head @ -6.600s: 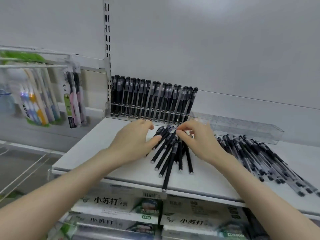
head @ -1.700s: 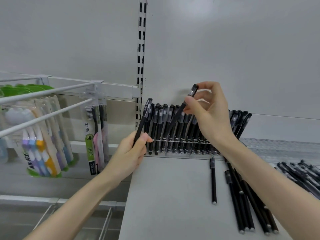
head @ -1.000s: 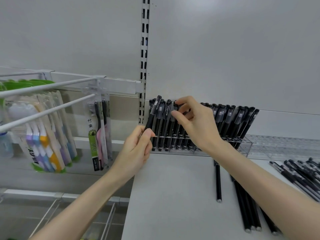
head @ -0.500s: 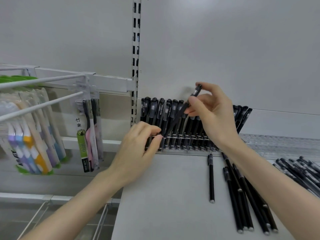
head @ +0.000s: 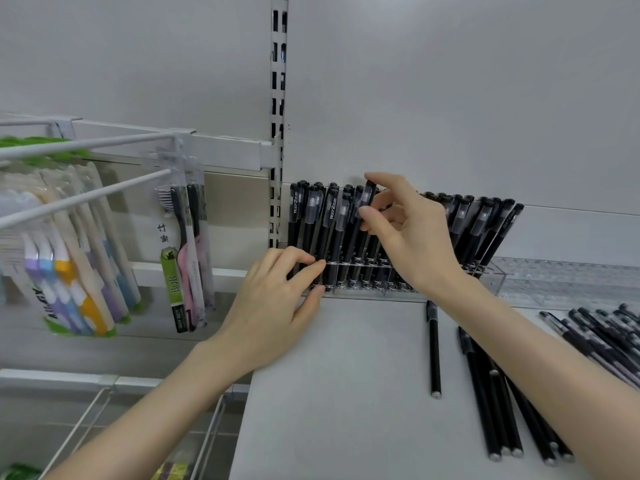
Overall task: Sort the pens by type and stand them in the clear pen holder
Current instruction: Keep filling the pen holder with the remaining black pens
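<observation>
With thumb and forefinger of your right hand [head: 408,244], you are pinching a black pen [head: 367,192] by its cap, lining it up with the matching row [head: 311,216] in the clear pen holder [head: 486,273]. Your left hand [head: 273,306] is curling against the holder's front, seemingly steadying it; its grip is unclear.

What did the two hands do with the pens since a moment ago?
The right hand has brought its pinched pen down from above the row into the clear pen holder. The left hand let go of the pen it was slotting in and now touches the holder's left front. The loose pens stayed put.
</observation>
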Motion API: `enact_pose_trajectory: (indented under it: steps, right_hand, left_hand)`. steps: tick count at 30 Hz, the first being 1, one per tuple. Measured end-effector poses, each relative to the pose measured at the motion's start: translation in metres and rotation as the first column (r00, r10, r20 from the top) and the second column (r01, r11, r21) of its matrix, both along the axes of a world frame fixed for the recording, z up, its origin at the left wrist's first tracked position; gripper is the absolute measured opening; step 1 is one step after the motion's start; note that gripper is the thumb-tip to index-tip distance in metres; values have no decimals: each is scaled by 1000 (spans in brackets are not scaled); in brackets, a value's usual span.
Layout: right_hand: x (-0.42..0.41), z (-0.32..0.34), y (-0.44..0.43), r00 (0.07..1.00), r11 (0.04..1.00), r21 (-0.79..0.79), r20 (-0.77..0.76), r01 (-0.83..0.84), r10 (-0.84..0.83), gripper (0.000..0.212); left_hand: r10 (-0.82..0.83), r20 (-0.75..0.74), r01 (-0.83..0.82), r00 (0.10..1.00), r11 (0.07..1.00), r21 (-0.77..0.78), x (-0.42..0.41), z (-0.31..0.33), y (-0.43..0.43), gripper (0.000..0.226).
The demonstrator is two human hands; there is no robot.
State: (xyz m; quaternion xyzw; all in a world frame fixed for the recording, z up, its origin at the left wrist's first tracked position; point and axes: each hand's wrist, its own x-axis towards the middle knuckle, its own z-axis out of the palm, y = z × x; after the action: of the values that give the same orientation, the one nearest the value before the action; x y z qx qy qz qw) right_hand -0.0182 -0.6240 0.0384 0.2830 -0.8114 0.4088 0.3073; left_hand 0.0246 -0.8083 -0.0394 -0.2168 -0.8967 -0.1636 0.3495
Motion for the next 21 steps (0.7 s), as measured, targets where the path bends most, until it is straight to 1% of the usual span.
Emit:
enact_pose_trajectory:
  steps: [4, 9, 14, 18, 21]
  right_hand:
    - [1, 3, 0, 1000, 1000, 27, 20, -2, 1, 33]
    - [3, 4, 1, 996, 994, 110, 88, -11, 1, 26]
    - [6, 0, 2, 998, 989, 144, 62, 23, -32, 33]
    - [14, 2, 9, 997, 994, 100, 56, 43, -48, 33]
    - [22, -1, 20, 995, 995, 85, 76, 57, -63, 28]
  left_hand:
    - [9, 4, -9, 1000, 1000, -3, 1, 3, 2, 40]
    - [23, 19, -23, 1000, 1000, -11, 1, 5, 2, 41]
    - [65, 40, -62, 997, 996, -71, 4, 8, 4, 42]
    - [121, 34, -115, 992, 984, -138, 6, 15, 5, 42]
    - [131, 55, -122, 990, 983, -140, 10, 21, 11, 44]
